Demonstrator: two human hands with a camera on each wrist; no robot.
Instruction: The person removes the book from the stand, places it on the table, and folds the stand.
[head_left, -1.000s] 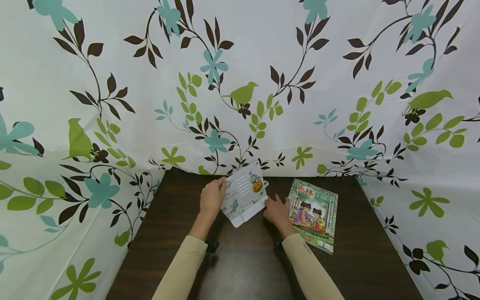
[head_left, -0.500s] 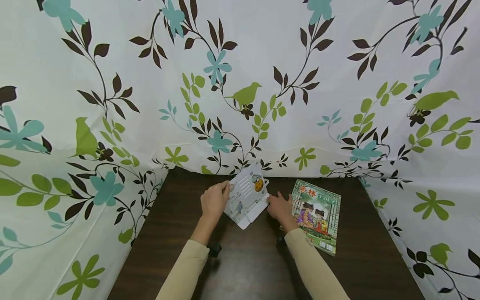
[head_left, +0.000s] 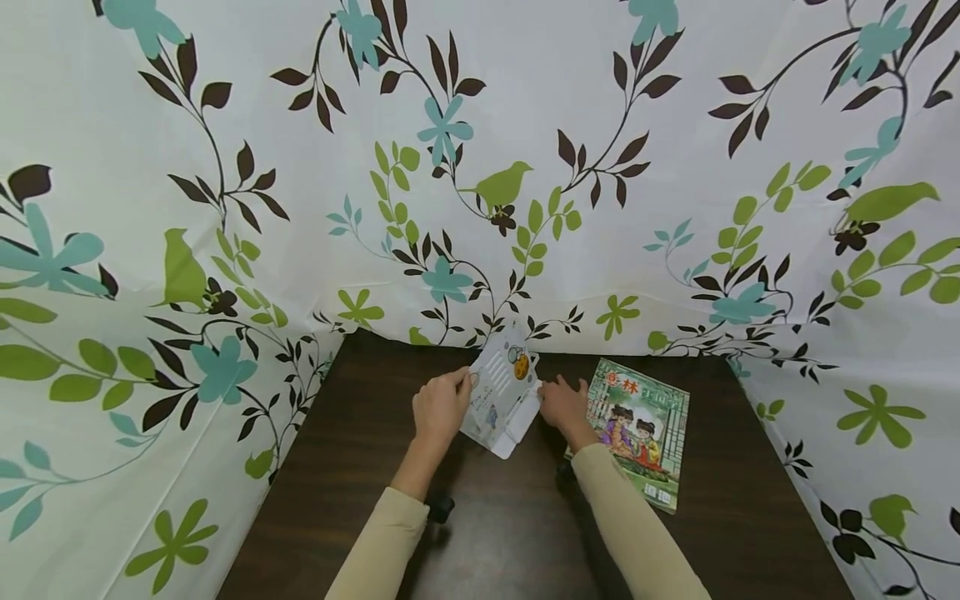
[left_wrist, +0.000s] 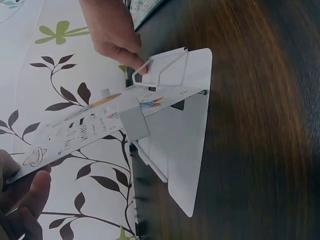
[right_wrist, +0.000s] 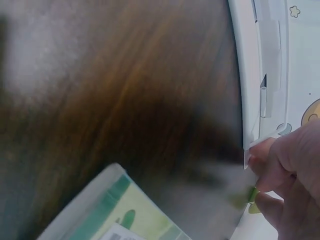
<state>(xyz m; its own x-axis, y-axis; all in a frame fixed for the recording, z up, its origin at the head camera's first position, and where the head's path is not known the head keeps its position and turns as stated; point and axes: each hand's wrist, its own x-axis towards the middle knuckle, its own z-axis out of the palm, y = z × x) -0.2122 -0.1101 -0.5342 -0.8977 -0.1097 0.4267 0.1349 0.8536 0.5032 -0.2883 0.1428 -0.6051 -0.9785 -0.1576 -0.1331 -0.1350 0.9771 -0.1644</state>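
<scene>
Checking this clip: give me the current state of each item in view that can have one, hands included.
Book stand: unfolded, panel slanting up from its base plate.
Magazine: closed, lying front cover up on the table.
Patterned cloth: hanging behind the table, lightly creased.
Left grip: pinching the panel's edge.
Right grip: fingers curled at the stand's lower end.
</scene>
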